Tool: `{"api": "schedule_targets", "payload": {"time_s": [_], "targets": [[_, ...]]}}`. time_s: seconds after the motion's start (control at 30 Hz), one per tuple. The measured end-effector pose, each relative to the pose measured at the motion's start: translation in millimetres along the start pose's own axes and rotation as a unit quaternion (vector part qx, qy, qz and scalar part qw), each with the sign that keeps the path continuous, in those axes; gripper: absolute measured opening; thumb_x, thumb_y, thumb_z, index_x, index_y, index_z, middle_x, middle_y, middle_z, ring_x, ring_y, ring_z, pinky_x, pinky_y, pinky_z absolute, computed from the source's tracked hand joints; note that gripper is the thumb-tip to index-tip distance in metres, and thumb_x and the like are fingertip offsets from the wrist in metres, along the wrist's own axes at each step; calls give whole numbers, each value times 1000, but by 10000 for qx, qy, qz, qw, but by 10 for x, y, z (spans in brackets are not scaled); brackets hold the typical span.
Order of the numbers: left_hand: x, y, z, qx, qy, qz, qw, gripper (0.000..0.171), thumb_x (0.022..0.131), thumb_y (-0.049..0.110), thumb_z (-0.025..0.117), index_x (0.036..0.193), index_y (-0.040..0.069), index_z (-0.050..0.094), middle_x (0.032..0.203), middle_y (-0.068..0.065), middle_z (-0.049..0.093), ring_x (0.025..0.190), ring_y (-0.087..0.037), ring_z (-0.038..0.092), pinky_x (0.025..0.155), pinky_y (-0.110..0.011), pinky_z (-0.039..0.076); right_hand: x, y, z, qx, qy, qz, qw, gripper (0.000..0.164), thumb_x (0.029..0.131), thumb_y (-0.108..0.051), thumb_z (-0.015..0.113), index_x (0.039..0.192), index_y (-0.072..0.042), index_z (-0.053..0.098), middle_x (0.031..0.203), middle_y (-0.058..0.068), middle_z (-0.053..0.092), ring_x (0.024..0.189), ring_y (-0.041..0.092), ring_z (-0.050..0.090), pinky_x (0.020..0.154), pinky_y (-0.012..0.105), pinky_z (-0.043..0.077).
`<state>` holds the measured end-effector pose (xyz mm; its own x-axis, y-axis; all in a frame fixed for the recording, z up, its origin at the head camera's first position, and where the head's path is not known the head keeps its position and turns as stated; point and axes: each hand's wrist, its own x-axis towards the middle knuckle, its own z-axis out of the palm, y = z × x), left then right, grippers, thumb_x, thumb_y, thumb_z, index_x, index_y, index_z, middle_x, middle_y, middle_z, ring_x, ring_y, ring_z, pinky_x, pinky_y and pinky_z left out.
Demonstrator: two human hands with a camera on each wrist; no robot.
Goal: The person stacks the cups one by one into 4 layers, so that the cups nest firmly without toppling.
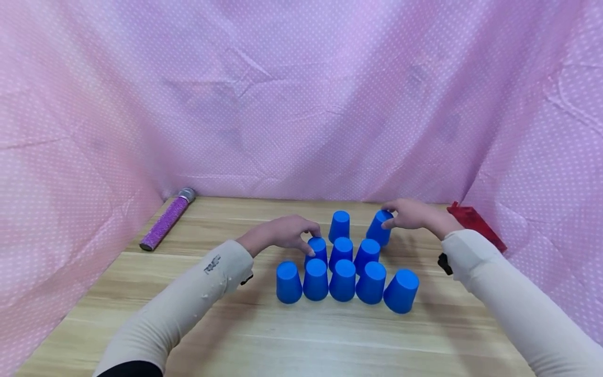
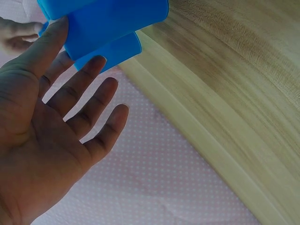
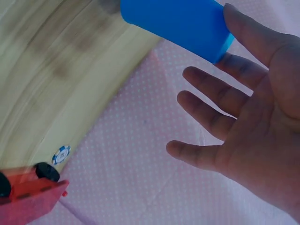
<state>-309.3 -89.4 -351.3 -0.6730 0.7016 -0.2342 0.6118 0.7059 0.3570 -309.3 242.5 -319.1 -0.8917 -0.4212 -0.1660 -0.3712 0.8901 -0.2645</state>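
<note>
Blue upside-down cups stand on the wooden table in rows: several in front, three in the middle, two at the back. My left hand (image 1: 294,232) pinches the left middle-row cup (image 1: 316,250) near its top, thumb and index finger on opposite sides. The left wrist view shows that cup (image 2: 115,23) with the other fingers spread off it. At the back right my right hand (image 1: 409,214) grips a slightly tilted cup (image 1: 378,230) by its upper end. In the right wrist view, thumb and index finger hold this cup (image 3: 178,26); the remaining fingers extend away.
A purple glittery microphone (image 1: 166,220) lies at the table's left edge. On the right edge sits a red toy-like object with black wheels (image 3: 33,194), beside a small round sticker or chip (image 3: 61,154). Pink dotted cloth (image 1: 301,104) hangs around the table.
</note>
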Motion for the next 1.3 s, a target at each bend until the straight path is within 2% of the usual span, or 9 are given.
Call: {"api": "schedule_targets", "payload": {"time_s": [0.2,0.33,0.57,0.77,0.87,1.03,1.17,1.3], "targets": [[9,9,0,21,-15,-36,10000,41,89,38,75,124,21,62,133,-2,65,130,-25,58,107,-44,49,242,-120,60,1,-68,139,9999,56,98,-29,64,139,7,52,138,31,56,128,49,53,104,63,45],[-9,28,-7,20,-45,-93,9999,42,89,37,76,125,21,61,134,-2,65,130,-26,58,107,-45,50,340,-180,107,-107,-111,70,9999,55,98,-29,64,139,5,53,137,29,58,129,47,54,105,61,45],[-19,60,-29,86,-50,-114,9999,43,89,37,76,125,20,61,134,-3,65,129,-27,58,106,-44,51,395,-224,140,-26,-220,208,9995,56,98,-30,64,140,4,52,139,28,56,130,46,53,105,61,45],[-14,76,-37,121,-86,-113,9998,41,89,37,76,124,20,61,134,-3,65,129,-27,58,106,-44,50,378,-215,167,-35,-264,166,9995,54,97,-32,65,138,2,54,136,26,59,127,45,55,102,60,48],[2,83,-22,111,-126,-103,9998,41,89,37,76,123,19,61,135,-3,64,130,-28,58,106,-44,50,357,-192,193,79,-257,151,9995,57,97,-33,64,140,2,52,138,27,57,128,46,54,102,60,48],[32,79,-3,131,-167,-112,9997,42,89,37,76,124,20,61,134,-2,64,129,-27,58,105,-44,50,231,-161,145,404,96,18,9991,63,97,-35,64,147,0,46,144,27,52,134,47,49,105,64,44],[36,64,-33,162,-171,-81,9997,43,89,37,76,125,19,61,134,-3,65,129,-27,58,105,-44,51,-9,-220,36,281,297,-138,9991,55,97,-34,63,142,-3,53,140,23,58,130,45,53,102,62,48],[23,37,-47,121,-145,-58,9998,42,89,36,76,125,19,61,132,-3,65,128,-28,59,105,-45,50,-214,-299,43,191,113,-367,9991,48,97,-35,64,135,-5,60,135,18,63,124,41,59,98,58,52]]}}
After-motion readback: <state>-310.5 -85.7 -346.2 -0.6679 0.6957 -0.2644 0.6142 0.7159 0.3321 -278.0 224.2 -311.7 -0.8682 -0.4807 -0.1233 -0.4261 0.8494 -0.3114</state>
